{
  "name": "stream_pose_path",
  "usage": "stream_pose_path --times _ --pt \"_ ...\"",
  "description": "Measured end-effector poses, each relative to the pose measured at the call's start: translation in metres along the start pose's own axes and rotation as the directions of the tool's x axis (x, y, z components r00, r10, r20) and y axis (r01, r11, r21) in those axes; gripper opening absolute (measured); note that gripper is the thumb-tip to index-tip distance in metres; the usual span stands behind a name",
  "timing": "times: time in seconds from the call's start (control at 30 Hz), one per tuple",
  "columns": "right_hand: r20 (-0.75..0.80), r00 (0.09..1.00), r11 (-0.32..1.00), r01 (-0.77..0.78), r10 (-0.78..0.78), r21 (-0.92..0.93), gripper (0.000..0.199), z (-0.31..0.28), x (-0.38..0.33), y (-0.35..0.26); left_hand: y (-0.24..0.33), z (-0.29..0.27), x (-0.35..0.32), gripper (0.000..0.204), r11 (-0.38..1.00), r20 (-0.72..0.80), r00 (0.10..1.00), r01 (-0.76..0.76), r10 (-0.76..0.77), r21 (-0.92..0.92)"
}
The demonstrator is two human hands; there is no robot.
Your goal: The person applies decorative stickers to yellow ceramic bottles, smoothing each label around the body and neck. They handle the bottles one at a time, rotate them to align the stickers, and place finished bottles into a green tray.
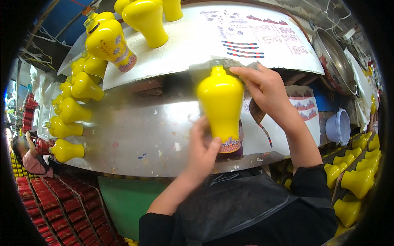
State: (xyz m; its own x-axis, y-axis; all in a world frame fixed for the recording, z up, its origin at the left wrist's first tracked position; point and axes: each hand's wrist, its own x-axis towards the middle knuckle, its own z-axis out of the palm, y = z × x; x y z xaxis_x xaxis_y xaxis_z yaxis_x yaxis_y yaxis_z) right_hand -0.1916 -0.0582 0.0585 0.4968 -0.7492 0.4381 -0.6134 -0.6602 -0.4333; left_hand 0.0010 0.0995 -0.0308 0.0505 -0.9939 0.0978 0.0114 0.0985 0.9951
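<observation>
A glossy yellow bottle [220, 98] with a clear glass neck stands or is held upright in front of me at the metal table. A patterned blue and red band [230, 145] runs round its base. My left hand [201, 147] is wrapped round the lower left side of the bottle, thumb near the band. Close to the bottle's neck, my right hand [262, 84] has its fingers bent together. A brown flat piece [256, 111] shows under that hand; whether the fingers grip it is hidden. A grey cloth [200, 70] lies behind the neck.
A raised white board [180, 53] carries decal sheets [271, 33] and several yellow bottles [145, 20], one decorated [108, 43]. More bottles line the metal table's [135, 123] left edge. A lilac basin [338, 127] and metal pan [334, 55] are at right. Another person [33, 158] is far left.
</observation>
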Motion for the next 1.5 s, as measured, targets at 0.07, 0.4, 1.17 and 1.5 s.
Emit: stream_pose_path --times 0.07,0.4,1.17,1.5 --pt "0.046 0.997 0.995 0.065 -0.062 -0.071 0.031 0.003 0.014 0.004 0.000 0.000 0.000 0.067 1.000 0.006 1.000 -0.003 0.003 -0.002" --pt "0.162 0.986 0.976 0.059 -0.026 -0.208 0.035 -0.003 0.017 -0.003 -0.009 -0.008 0.000 0.082 0.994 0.049 0.995 -0.093 0.091 0.055" --pt "0.629 0.697 0.417 -0.713 0.343 0.563 0.082 0.026 -0.098 -0.024 0.003 -0.013 0.000 0.083 0.702 0.106 0.917 -0.364 0.384 0.612" --pt "0.500 0.800 0.543 -0.595 0.331 0.592 0.074 0.037 -0.102 -0.020 -0.003 -0.014 -0.004 0.082 0.867 0.024 0.972 -0.221 0.235 0.446"
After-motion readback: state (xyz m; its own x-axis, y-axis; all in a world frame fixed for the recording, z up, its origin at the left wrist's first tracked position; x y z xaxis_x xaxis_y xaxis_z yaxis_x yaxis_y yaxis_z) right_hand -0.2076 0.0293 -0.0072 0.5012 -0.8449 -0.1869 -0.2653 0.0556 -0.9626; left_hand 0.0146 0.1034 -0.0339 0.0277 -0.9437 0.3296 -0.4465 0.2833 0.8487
